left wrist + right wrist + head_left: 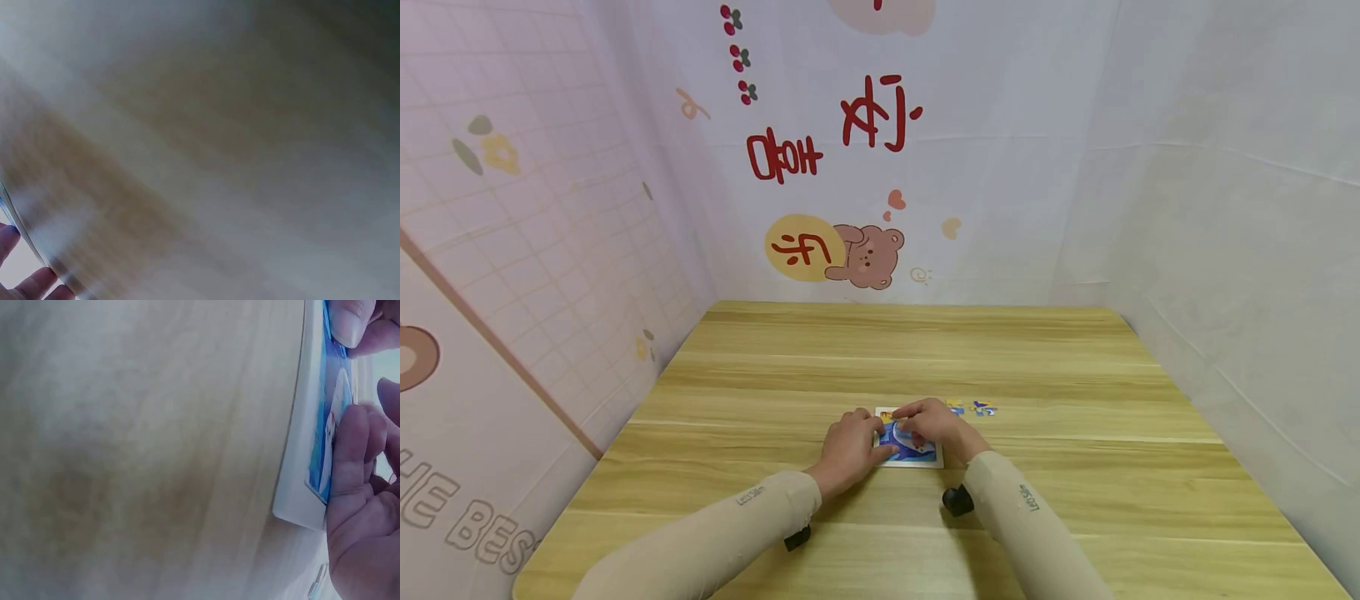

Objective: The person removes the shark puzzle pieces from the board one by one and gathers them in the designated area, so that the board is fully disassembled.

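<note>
A small jigsaw puzzle with a white frame and a mostly blue picture lies flat on the table. My left hand holds it by its left side, thumb over the picture and fingers along the edge. Those fingers show at the frame's rim in the left wrist view. Over the upper part of the picture is my right hand, index finger and thumb close together near the top left. In the right wrist view its curled fingers touch the picture; whether they pinch a piece is hidden.
Loose puzzle pieces lie on the table just beyond and right of the puzzle, some partly behind the right hand. The wooden table reaches back to a printed cloth wall. Cloth also hangs at both sides.
</note>
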### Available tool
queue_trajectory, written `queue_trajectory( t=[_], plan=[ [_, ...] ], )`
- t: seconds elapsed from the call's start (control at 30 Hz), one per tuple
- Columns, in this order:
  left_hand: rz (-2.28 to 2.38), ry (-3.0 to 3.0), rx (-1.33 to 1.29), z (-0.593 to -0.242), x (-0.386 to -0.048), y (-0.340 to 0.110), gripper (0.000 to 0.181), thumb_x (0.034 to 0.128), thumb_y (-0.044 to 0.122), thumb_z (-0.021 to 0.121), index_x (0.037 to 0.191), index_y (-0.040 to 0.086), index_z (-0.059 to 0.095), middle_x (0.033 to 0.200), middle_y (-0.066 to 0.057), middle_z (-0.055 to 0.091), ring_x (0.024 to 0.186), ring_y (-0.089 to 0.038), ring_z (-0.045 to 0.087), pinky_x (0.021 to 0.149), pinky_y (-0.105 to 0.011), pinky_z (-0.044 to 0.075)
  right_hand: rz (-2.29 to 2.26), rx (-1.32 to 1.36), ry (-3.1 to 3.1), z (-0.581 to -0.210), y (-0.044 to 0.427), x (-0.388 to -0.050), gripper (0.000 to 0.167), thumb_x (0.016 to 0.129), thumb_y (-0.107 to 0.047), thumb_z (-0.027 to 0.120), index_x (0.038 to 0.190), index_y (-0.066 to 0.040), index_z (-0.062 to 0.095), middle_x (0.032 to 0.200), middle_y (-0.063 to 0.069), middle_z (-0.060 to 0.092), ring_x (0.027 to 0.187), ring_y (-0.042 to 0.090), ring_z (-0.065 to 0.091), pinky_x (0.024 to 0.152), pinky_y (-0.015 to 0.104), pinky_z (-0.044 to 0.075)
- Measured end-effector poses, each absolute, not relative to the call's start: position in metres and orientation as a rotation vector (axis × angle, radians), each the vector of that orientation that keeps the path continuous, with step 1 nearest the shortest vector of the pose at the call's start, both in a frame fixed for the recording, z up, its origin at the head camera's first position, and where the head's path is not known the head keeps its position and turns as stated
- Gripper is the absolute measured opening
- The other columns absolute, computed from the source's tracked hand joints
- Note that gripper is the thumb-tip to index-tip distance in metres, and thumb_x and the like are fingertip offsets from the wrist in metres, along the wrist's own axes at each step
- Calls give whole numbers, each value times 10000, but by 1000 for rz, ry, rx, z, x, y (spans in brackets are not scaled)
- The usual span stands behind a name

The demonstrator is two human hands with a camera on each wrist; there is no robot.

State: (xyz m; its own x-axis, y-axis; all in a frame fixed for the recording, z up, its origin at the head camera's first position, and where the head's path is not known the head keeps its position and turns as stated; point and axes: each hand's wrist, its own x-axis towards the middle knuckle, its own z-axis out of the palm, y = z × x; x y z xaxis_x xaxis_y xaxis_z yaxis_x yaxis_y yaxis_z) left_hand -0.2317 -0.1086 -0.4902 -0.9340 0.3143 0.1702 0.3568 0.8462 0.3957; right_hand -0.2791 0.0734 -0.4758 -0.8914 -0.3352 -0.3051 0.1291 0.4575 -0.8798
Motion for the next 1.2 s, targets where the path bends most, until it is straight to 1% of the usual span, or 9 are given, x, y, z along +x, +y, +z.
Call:
queue_trajectory(
  t=[0.07,0.2,0.3,0.47,0.6,0.77,0.97,1.1,1.2],
  plan=[
    [-654,-2927,-529,-491,-232,-108,281,869,374,765,935,108,707,970,-46,594,880,-236,554,749,-427,462,-1432,-171,2265,-475,74,-280,322,955,-68,594,1267,-22,660,749,35,579,571,155,475,585,276,424],
    [-653,-2932,-531,-491,-231,-106,290,868,380,765,944,105,711,972,-50,596,883,-239,558,761,-432,467,-1420,-165,2287,-474,77,-280,328,944,-101,622,1252,5,659,852,42,588,641,162,480,609,276,410],
    [-646,-2937,-529,-492,-231,-105,294,865,385,767,947,108,713,975,-50,598,882,-237,556,764,-427,466,-1405,-159,2287,-473,79,-281,330,938,-114,631,1243,7,663,790,40,529,637,161,445,581,268,361],
    [-628,-2932,-518,-493,-232,-104,288,861,390,770,933,118,711,968,-44,596,865,-229,548,737,-410,454,-1505,-135,2127,-477,81,-282,389,959,-124,605,1320,21,592,639,-3,452,523,117,409,475,233,294],
    [-617,-2928,-515,-493,-234,-104,290,862,394,768,935,120,707,959,-35,587,858,-223,537,723,-397,440,-1629,-83,1973,-481,83,-282,433,969,-133,589,1372,19,540,611,-17,440,513,106,426,466,222,327],
    [-634,-2928,-516,-492,-235,-106,285,861,379,772,933,112,702,957,-35,583,870,-229,540,727,-410,441,-1675,-49,1909,-485,84,-281,433,989,-156,573,1397,-19,533,645,-5,473,558,118,453,519,225,386],
    [-633,-2931,-514,-493,-235,-107,285,862,382,770,944,116,708,982,-46,593,889,-234,548,745,-426,452,-1715,-60,1914,-487,84,-278,432,989,-132,560,1412,-43,537,647,-2,470,550,108,433,509,221,380],
    [-618,-2919,-525,-495,-235,-108,293,860,382,772,961,114,710,1001,-61,603,894,-242,557,736,-435,456,-1711,-96,1968,-485,82,-277,427,982,-114,562,1407,-72,555,714,23,497,564,113,438,524,224,394],
    [-597,-2916,-534,-495,-235,-108,298,865,389,764,970,117,704,1008,-63,605,895,-245,560,727,-433,455,-1676,-143,2048,-482,78,-277,416,979,-123,587,1392,-75,567,793,67,563,568,122,468,532,234,412]
  ],
)
